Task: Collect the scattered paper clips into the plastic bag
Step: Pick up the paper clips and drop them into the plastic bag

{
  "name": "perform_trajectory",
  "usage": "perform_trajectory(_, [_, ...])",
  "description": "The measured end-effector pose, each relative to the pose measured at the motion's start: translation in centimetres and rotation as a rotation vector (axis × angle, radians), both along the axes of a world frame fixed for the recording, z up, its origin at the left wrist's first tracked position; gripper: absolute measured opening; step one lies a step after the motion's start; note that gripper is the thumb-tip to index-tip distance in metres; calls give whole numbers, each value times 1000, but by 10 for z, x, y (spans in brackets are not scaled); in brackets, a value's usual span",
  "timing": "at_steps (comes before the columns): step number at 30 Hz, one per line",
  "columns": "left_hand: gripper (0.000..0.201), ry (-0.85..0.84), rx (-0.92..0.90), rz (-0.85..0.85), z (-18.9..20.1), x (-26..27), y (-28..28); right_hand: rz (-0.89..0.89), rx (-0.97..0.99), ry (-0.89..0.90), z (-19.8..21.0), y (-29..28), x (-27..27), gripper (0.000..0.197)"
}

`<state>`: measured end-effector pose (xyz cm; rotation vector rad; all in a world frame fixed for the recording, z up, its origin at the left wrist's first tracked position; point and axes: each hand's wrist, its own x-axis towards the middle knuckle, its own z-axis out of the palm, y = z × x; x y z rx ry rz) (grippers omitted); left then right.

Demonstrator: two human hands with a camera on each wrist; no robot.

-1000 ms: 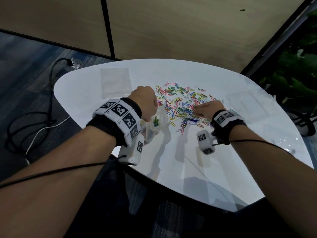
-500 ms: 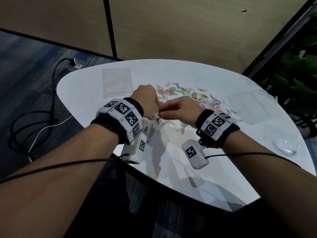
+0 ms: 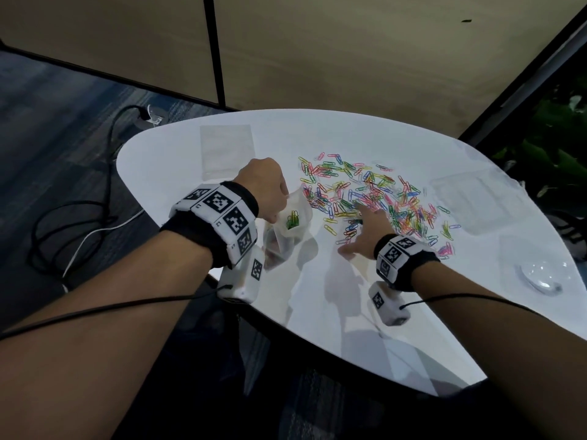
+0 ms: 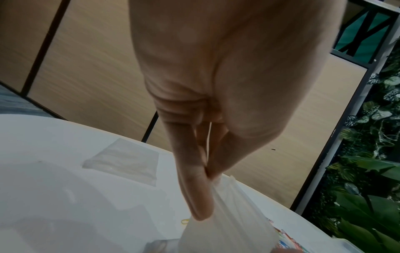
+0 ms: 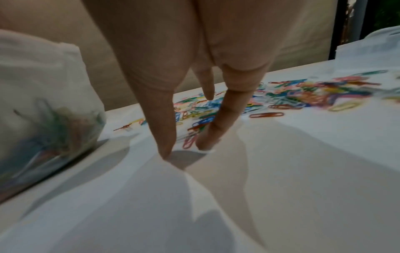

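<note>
Many coloured paper clips [image 3: 374, 195] lie scattered over the middle of the white table [image 3: 349, 296]. My left hand [image 3: 270, 192] pinches the rim of a clear plastic bag [image 3: 290, 223] and holds it upright on the table; several clips sit inside. In the left wrist view the thumb and fingers [image 4: 194, 188] pinch the bag [image 4: 229, 222]. My right hand [image 3: 365, 230] is spread with straight fingers over the near edge of the clips. In the right wrist view its fingertips [image 5: 205, 137] touch the table among the paper clips [image 5: 281, 101], and the bag [image 5: 43, 111] stands at left.
A flat clear bag [image 3: 227, 150] lies at the table's far left. Clear plastic sheets or lids [image 3: 476, 198] lie at the right, with a small clear object [image 3: 540, 277] near the right edge. Cables [image 3: 79, 223] run over the floor at left. Plants [image 3: 559, 147] stand at right.
My right hand has left the bag's mouth and moved right, back to the clips, with its fingers now spread. My left hand keeps holding the bag in place.
</note>
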<state>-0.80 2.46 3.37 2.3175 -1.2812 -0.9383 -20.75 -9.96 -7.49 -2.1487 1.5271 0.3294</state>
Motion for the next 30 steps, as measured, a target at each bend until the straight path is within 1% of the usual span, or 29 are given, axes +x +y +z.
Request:
perform_trajectory(3, [28,-15,2,-5,0,4,3,-60,-85,-140,-11,-2,21,97])
perform_trajectory(5, [30,-22,9,-20,0,3,4,-81,-118,-165,-16,-9,33,92])
perform_trajectory(9, [32,-36,37,-52,1,3,4,8,-172,-5,-17,-21,47,85])
perform_trajectory(11, [31,-39,42,-55,0,5,4,55,-209,37,-22,-26,52,76])
perform_trajectory(12, [31,-40,41,-54,0,7,5,99,-230,67,-25,-29,55,67])
perform_trajectory(14, [31,-44,48,-58,0,10,6,205,-276,136,-26,-30,61,39])
perform_trajectory(15, [31,-48,53,-64,0,11,7,240,-301,154,-25,-30,64,29])
perform_trajectory(16, [31,-52,57,-70,0,11,8,262,-323,176,-25,-30,66,23])
perform_trajectory(18, [31,-58,59,-75,1,12,8,273,-356,219,-24,-31,69,17])
perform_trajectory(22, [30,-63,59,-79,-1,11,8,250,-371,206,-21,-40,64,17])
perform_trajectory(24, [30,-61,59,-79,-1,10,7,192,-335,154,-14,-48,55,14])
perform_trajectory(25, [31,-61,58,-78,-1,10,6,144,-306,117,-11,-51,50,17])
perform_trajectory(27, [31,-59,58,-72,0,9,5,23,-234,-5,-3,-59,40,20])
perform_trajectory(28, [30,-54,59,-68,0,9,5,-46,-181,-96,2,-61,36,18])
perform_trajectory(29, [30,-47,59,-63,0,8,5,-133,-95,-228,9,-61,33,17])
perform_trajectory(30, [30,-38,58,-57,-1,8,4,-246,41,-418,19,-58,32,17])
